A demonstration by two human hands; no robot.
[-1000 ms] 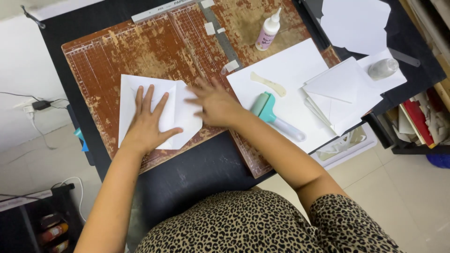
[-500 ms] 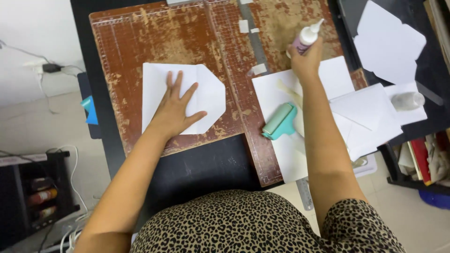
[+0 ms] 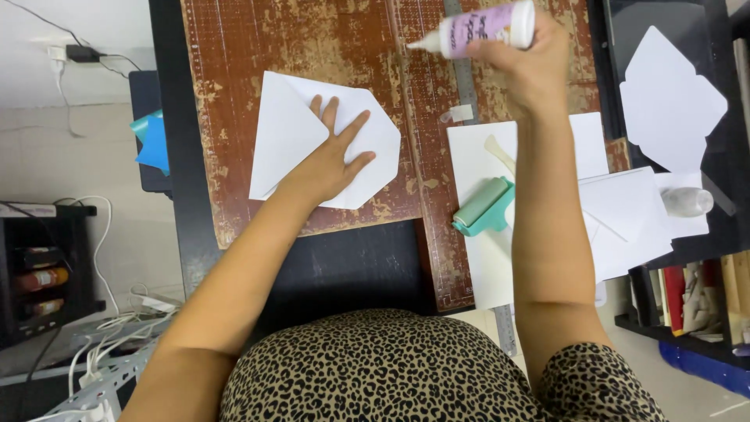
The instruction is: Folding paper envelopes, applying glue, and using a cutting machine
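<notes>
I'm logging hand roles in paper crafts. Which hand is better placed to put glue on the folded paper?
Right. The right hand holds the glue bottle, nozzle pointing toward the folded white paper. The left hand lies flat on it, pinning it down.

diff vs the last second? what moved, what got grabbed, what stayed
The right hand left the folded white paper, reached to the back of the brown cutting mat, took hold of the glue bottle and lifted it, nozzle pointing left. The left hand stayed flat on the paper. The teal roller and the white envelopes stayed put.
</notes>
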